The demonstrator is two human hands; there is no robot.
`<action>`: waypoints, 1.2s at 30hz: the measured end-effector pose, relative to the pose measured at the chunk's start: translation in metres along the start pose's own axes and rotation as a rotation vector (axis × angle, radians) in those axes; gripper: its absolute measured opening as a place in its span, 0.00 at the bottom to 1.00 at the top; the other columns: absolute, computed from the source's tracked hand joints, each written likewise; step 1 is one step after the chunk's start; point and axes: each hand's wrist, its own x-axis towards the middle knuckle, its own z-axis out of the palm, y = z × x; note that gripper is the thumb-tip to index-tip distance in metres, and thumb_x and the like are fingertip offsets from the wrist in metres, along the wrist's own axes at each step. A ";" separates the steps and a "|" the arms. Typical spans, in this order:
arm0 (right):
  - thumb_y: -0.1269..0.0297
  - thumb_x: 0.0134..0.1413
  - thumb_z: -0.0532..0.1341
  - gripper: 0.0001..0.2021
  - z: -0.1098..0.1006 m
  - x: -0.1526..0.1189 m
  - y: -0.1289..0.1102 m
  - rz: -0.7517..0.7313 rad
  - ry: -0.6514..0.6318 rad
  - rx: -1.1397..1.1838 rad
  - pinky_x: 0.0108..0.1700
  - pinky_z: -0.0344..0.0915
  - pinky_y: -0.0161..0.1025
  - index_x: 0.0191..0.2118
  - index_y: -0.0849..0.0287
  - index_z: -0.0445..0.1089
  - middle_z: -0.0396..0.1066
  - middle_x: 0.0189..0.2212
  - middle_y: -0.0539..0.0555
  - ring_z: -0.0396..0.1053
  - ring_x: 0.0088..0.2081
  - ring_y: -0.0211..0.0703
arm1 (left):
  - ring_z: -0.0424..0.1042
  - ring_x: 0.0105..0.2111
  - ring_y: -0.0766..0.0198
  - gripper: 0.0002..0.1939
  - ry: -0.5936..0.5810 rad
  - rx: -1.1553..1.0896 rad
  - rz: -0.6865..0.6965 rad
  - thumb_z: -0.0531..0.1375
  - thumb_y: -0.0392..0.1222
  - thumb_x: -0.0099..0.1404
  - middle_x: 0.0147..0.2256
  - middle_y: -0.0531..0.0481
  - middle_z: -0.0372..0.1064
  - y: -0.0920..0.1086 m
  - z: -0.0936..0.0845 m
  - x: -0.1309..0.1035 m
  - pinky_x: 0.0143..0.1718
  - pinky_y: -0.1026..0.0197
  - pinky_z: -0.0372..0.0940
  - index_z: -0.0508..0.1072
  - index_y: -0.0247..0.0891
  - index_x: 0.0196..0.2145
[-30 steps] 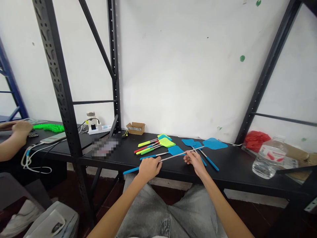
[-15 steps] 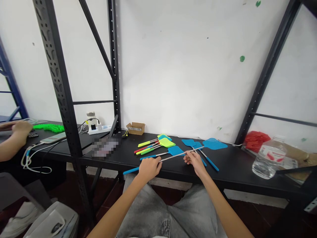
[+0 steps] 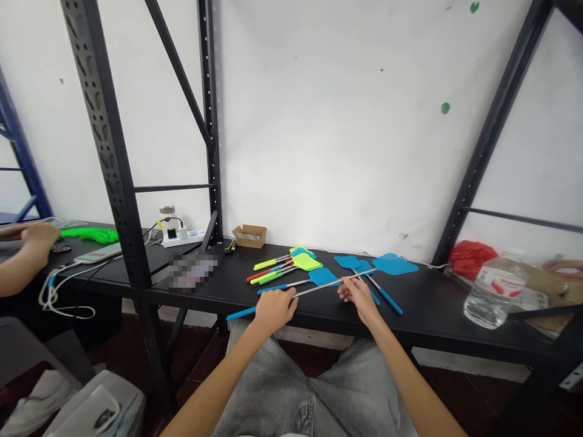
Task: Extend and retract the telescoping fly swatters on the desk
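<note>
Blue swatter (image 3: 397,264) in both hands (image 3: 274,311) (image 3: 359,296) (exact grips unclear)

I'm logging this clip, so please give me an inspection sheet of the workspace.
Surface: black tabletop, with swatters lying on it.
Job's things: held blue fly swatter; other blue swatters; swatter pile with yellow, green and red handles.
Clutter: small open cardboard box, water bottle, red bag; a pixelated patch hides something.
Hands: left hand grips the held swatter near its handle; right hand fingers its metal rod.
Cables: white cable looped at far left; power strip with plugs.
Surroundings: white wall, black rack post, co-worker's hand.
</note>
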 end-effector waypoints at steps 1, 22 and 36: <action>0.37 0.46 0.68 0.25 0.000 0.000 0.000 0.001 0.000 0.001 0.27 0.61 0.37 0.31 0.58 0.73 0.75 0.25 0.55 0.69 0.25 0.41 | 0.76 0.35 0.49 0.18 0.001 0.002 -0.001 0.46 0.51 0.75 0.33 0.43 0.76 0.000 0.000 0.000 0.36 0.57 0.63 0.72 0.43 0.46; 0.37 0.45 0.68 0.25 0.000 0.001 0.002 0.000 0.007 0.009 0.26 0.61 0.37 0.31 0.58 0.73 0.75 0.25 0.55 0.70 0.25 0.41 | 0.76 0.36 0.49 0.18 0.001 -0.006 -0.012 0.47 0.51 0.74 0.34 0.43 0.76 0.000 0.001 0.000 0.37 0.56 0.62 0.73 0.43 0.46; 0.37 0.45 0.68 0.25 0.001 0.000 0.000 0.000 0.007 0.010 0.26 0.61 0.37 0.32 0.58 0.74 0.75 0.24 0.55 0.69 0.25 0.41 | 0.76 0.36 0.51 0.18 -0.021 -0.023 -0.031 0.47 0.51 0.74 0.33 0.43 0.76 0.001 -0.003 0.000 0.36 0.58 0.62 0.73 0.43 0.46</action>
